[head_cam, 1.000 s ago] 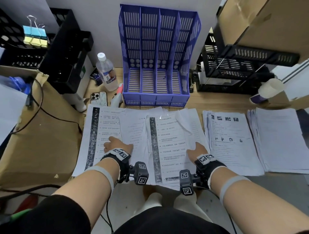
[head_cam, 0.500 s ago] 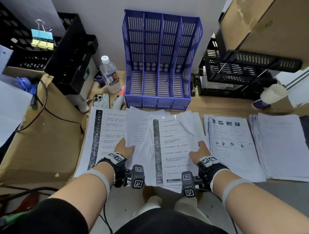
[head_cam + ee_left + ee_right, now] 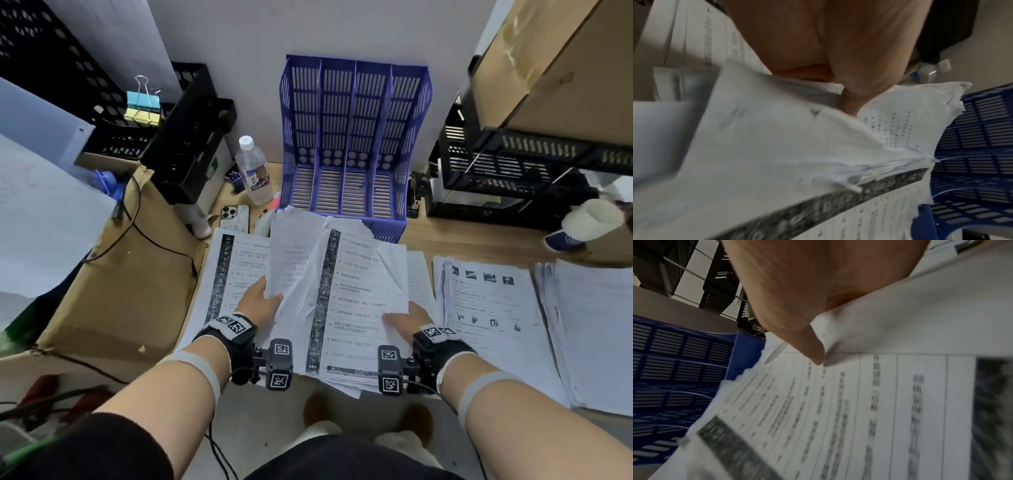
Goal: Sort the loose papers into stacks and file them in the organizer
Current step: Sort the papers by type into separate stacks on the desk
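Observation:
A ragged stack of printed papers (image 3: 346,294) with a dark patterned side strip is lifted off the desk, held at both sides. My left hand (image 3: 263,301) grips its left edge, thumb (image 3: 849,104) on top. My right hand (image 3: 404,320) grips the right edge, thumb (image 3: 812,352) pressing the top sheet (image 3: 859,410). The blue slotted organizer (image 3: 356,144) stands upright behind the stack, its compartments holding nothing. One more sheet with the same strip (image 3: 233,270) lies flat under my left hand. The fingers below the stack are hidden.
Two other paper stacks (image 3: 493,308) (image 3: 596,325) lie on the desk to the right. A water bottle (image 3: 255,171) and a phone (image 3: 234,216) sit left of the organizer. Black trays (image 3: 527,171) stand at right, a cardboard box (image 3: 126,274) at left.
Both hands went from resting flat on the spread sheets to gathering them together and lifting the stack off the desk, toward the organizer.

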A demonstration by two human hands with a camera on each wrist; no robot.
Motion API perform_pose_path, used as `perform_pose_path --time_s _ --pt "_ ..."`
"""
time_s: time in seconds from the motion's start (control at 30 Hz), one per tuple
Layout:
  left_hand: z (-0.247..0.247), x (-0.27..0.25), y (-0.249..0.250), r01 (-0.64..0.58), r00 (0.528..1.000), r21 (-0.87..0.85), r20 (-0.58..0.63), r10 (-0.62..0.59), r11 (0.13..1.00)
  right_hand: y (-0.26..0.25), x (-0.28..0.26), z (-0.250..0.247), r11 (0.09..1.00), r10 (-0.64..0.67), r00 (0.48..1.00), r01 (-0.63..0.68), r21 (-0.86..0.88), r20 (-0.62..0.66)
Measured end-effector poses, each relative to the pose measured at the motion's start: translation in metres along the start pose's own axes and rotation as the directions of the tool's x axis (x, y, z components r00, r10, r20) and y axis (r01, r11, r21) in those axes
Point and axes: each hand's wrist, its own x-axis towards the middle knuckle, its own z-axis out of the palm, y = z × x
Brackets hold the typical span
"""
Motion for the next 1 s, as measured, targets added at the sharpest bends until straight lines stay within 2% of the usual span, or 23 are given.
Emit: perform_pose_path --time_s 0.1,0.17,0.23,0.37,0.47,0.57,0.6,0.67,0.77,0.8,0.83,0.9,0.97,1.0 --pt "-0.02 -0.009 0.013 -0.06 0.992 -0.007 -0.109 0.059 0.998 -0.015 -0.005 -0.004 1.0 -0.024 0.998 0.025 -0.017 0.064" --pt "-0.038 -0.018 0.024 -0.107 0.967 -0.02 -0.234 0.099 0.994 -0.028 -0.009 -0.002 0.998 -0.054 0.995 0.057 -0.025 0.086" --pt "-0.057 -0.029 0.035 -0.138 0.91 0.009 -0.395 0.13 0.99 -0.04 -0.007 0.007 0.995 -0.076 0.991 0.082 -0.055 0.105" --pt "-0.09 -0.054 0.053 -0.193 0.734 0.028 -0.66 0.163 0.981 -0.067 -0.013 0.039 0.978 -0.154 0.969 0.177 -0.111 0.191" --pt "-0.114 -0.063 0.052 -0.211 0.644 0.035 -0.747 0.166 0.977 -0.084 -0.024 0.071 0.978 -0.152 0.953 0.184 -0.101 0.263" --pt "-0.131 -0.068 0.049 -0.278 0.595 0.073 -0.77 0.231 0.958 -0.096 -0.024 0.107 0.954 -0.19 0.927 0.252 -0.162 0.323" --pt "-0.135 -0.068 0.047 -0.307 0.58 0.084 -0.773 0.256 0.948 -0.1 -0.028 0.116 0.954 -0.166 0.924 0.239 -0.182 0.345" --pt "-0.138 -0.071 0.046 -0.337 0.57 0.094 -0.772 0.282 0.937 -0.098 -0.023 0.135 0.907 -0.132 0.895 0.282 -0.312 0.425" --pt "-0.136 -0.076 0.052 -0.361 0.584 0.112 -0.747 0.318 0.926 -0.092 -0.02 0.14 0.865 -0.008 0.889 0.236 -0.443 0.458" --pt "-0.136 -0.074 0.053 -0.372 0.588 0.105 -0.742 0.322 0.922 -0.089 -0.014 0.144 0.83 -0.013 0.885 0.269 -0.489 0.465" --pt "-0.134 -0.074 0.055 -0.375 0.601 0.091 -0.733 0.317 0.923 -0.087 -0.01 0.145 0.763 -0.064 0.881 0.346 -0.546 0.47" --pt "-0.132 -0.069 0.059 -0.384 0.642 0.049 -0.704 0.305 0.922 -0.086 -0.006 0.147 0.73 -0.095 0.883 0.376 -0.571 0.46" --pt "-0.131 -0.062 0.061 -0.407 0.684 0.005 -0.66 0.309 0.913 -0.086 -0.006 0.143 0.717 -0.105 0.872 0.4 -0.571 0.479" --pt "-0.129 -0.058 0.061 -0.409 0.713 -0.016 -0.63 0.309 0.912 -0.088 -0.008 0.137 0.779 -0.143 0.889 0.371 -0.505 0.434"
